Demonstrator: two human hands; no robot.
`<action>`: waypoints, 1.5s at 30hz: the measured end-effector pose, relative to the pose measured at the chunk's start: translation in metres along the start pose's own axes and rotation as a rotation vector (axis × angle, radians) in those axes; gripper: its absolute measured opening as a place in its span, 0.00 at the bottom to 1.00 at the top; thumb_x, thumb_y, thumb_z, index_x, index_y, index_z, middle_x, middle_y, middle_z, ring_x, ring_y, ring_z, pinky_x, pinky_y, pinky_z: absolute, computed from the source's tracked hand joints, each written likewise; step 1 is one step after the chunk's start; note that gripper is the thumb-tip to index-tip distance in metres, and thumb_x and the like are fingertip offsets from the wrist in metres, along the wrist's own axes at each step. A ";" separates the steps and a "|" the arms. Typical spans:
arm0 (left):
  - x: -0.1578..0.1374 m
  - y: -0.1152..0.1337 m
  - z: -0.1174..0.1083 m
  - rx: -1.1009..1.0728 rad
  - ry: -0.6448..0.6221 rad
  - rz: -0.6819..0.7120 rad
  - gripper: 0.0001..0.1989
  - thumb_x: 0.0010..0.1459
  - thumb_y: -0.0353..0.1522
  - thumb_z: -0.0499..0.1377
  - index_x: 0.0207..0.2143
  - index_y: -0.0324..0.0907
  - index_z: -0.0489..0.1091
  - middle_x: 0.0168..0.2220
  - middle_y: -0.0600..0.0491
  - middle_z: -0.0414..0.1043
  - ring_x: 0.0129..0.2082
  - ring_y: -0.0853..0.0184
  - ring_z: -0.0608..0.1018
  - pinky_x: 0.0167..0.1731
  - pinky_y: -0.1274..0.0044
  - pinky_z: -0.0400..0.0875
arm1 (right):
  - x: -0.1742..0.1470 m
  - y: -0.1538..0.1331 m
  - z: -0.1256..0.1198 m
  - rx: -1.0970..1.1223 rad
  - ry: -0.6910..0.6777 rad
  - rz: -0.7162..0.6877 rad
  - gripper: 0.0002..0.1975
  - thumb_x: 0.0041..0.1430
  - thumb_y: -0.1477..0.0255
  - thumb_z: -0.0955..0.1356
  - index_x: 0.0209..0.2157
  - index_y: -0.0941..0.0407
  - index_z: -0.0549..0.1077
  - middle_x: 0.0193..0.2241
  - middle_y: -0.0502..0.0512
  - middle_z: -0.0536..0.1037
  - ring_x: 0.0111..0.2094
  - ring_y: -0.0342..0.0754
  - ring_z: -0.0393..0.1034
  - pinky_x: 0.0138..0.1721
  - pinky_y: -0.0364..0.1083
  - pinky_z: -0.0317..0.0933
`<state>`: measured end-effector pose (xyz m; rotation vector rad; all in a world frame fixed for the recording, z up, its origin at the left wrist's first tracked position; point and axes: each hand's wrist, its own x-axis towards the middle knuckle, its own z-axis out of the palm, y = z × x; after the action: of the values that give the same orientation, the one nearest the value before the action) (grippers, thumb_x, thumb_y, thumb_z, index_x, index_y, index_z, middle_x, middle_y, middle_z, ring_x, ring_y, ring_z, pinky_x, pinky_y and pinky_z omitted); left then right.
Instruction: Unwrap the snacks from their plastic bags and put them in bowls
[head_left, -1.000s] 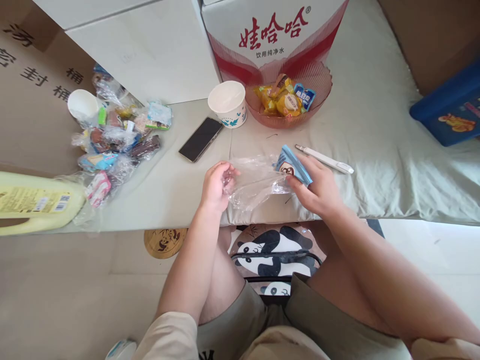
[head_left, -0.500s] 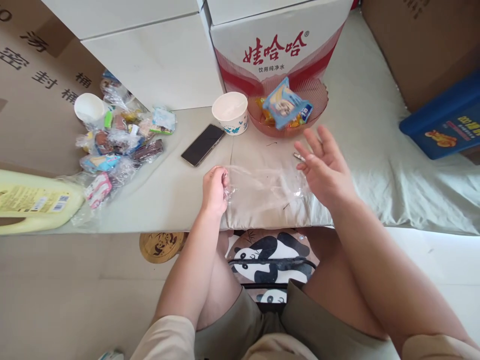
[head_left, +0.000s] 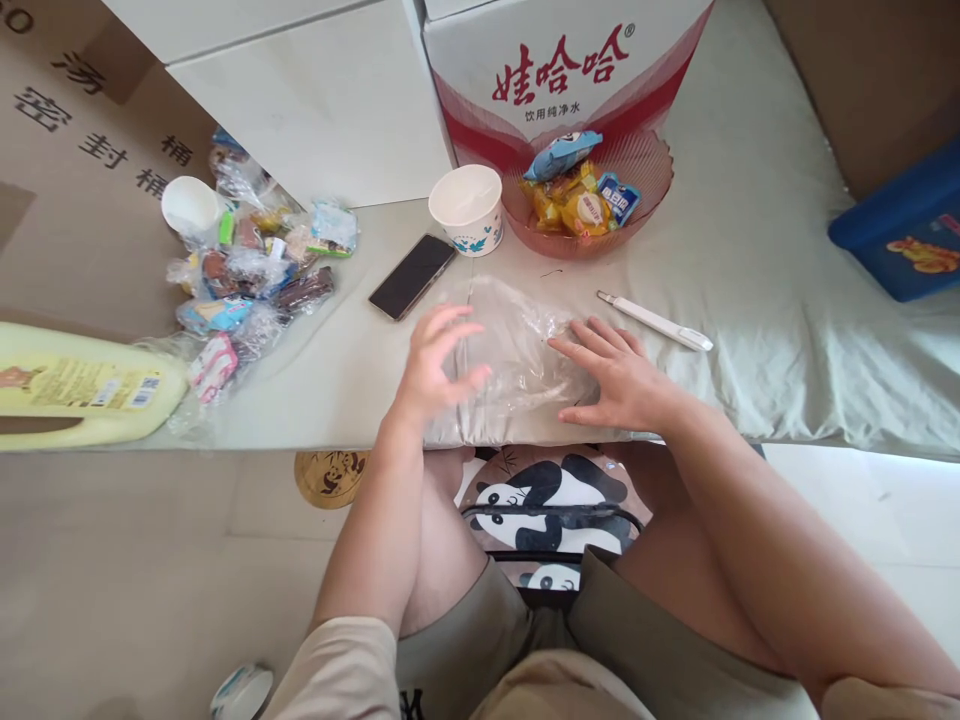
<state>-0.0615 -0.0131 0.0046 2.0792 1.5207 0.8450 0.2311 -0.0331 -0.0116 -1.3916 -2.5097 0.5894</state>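
A clear plastic bag [head_left: 510, 350] lies crumpled on the pale cloth in front of me. My right hand [head_left: 619, 375] rests on the bag's right side with its fingers spread. Just off the bag's left edge, my left hand [head_left: 439, 365] is raised, thumb and fingers apart, holding nothing. Beyond my right hand lies a white utility knife [head_left: 656, 320]. A pink glass bowl [head_left: 637, 225] holds several wrapped snacks, with a blue packet [head_left: 564, 155] leaning on top. Left of the bowl stand a paper cup [head_left: 472, 235] and a dark phone [head_left: 412, 277].
At the left is a heap of wrapped snacks [head_left: 247, 270] with a tipped white cup [head_left: 191, 207]. A yellow jug [head_left: 97, 390] lies near the front edge. A white-and-red carton [head_left: 555, 75] stands behind the bowl. To the right is a blue container [head_left: 900, 235].
My left hand has let go of the bag and opened. My right hand has come down onto it, uncovering the utility knife. The blue packet has settled into the bowl.
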 end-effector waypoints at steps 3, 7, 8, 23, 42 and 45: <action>-0.010 0.007 0.000 0.146 -0.376 0.015 0.28 0.45 0.38 0.73 0.51 0.49 0.77 0.68 0.47 0.62 0.73 0.44 0.53 0.70 0.49 0.48 | -0.002 -0.001 0.000 -0.040 0.010 0.019 0.40 0.50 0.57 0.77 0.65 0.48 0.70 0.73 0.66 0.52 0.72 0.78 0.43 0.65 0.77 0.44; -0.011 0.003 0.002 0.171 -0.331 -0.015 0.12 0.57 0.31 0.63 0.43 0.47 0.81 0.66 0.48 0.67 0.71 0.50 0.61 0.68 0.53 0.57 | -0.001 0.000 -0.004 -0.068 0.258 -0.047 0.08 0.63 0.66 0.69 0.39 0.49 0.82 0.67 0.56 0.67 0.71 0.70 0.51 0.66 0.73 0.46; -0.010 0.001 0.002 0.152 -0.272 -0.013 0.11 0.59 0.29 0.60 0.40 0.46 0.81 0.64 0.48 0.69 0.69 0.53 0.65 0.66 0.56 0.61 | 0.000 0.000 -0.006 -0.064 0.320 -0.079 0.08 0.64 0.68 0.68 0.35 0.50 0.81 0.63 0.56 0.72 0.69 0.67 0.56 0.66 0.70 0.48; -0.007 -0.007 0.003 -0.426 0.373 -0.109 0.09 0.50 0.32 0.64 0.36 0.43 0.73 0.31 0.54 0.80 0.35 0.67 0.82 0.41 0.75 0.77 | 0.000 0.005 -0.014 0.469 0.542 0.354 0.12 0.56 0.71 0.68 0.43 0.49 0.67 0.32 0.52 0.81 0.32 0.52 0.76 0.36 0.52 0.67; -0.001 0.007 0.003 -0.865 -0.037 -0.495 0.21 0.40 0.35 0.74 0.37 0.41 0.72 0.28 0.54 0.77 0.31 0.68 0.81 0.33 0.78 0.75 | 0.007 -0.008 -0.020 1.114 0.523 0.592 0.15 0.55 0.57 0.74 0.33 0.53 0.72 0.25 0.49 0.77 0.25 0.44 0.74 0.28 0.44 0.70; 0.004 0.011 0.006 -0.892 0.161 -0.637 0.15 0.47 0.33 0.69 0.35 0.42 0.68 0.28 0.57 0.74 0.23 0.74 0.76 0.23 0.83 0.69 | 0.008 -0.009 -0.022 1.044 0.542 0.618 0.15 0.56 0.56 0.73 0.32 0.54 0.74 0.24 0.51 0.77 0.22 0.42 0.71 0.21 0.41 0.61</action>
<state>-0.0490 -0.0129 0.0086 0.8475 1.3733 1.1453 0.2279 -0.0252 0.0119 -1.5079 -1.0097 1.1815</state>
